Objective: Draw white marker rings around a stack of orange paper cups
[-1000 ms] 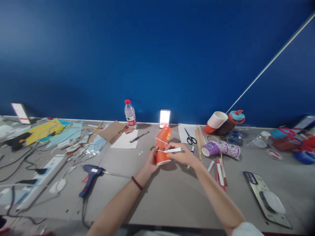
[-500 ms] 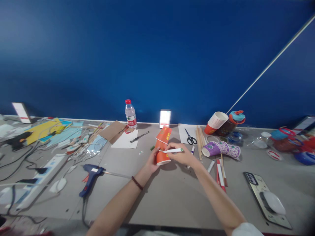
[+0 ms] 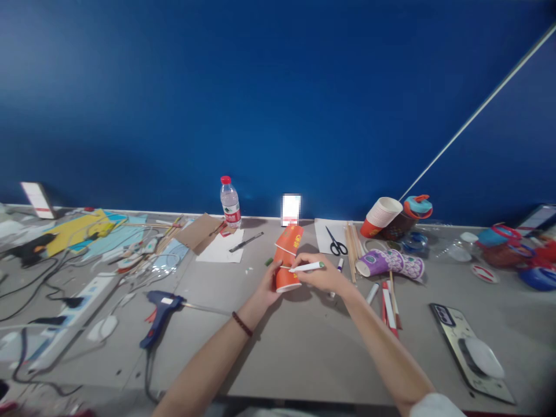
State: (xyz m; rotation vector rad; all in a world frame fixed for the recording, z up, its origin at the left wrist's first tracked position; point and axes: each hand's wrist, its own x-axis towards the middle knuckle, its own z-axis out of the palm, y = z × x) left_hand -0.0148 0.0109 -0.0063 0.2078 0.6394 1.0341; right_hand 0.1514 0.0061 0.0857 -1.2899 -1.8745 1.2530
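One left-hand grip (image 3: 270, 285) clasps orange cups (image 3: 285, 258) while the right-hand grip (image 3: 323, 278) pinches a white marker (image 3: 310, 266).

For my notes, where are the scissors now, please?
In the head view, the scissors lie right of centre, partly on white paper, left of wooden sticks.

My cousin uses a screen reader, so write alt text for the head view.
The left hand holds an orange paper-cup piece at a gray table while the right hand holds a white marker to it. A blue glue gun lies to the left; scissors and a water bottle are farther back.
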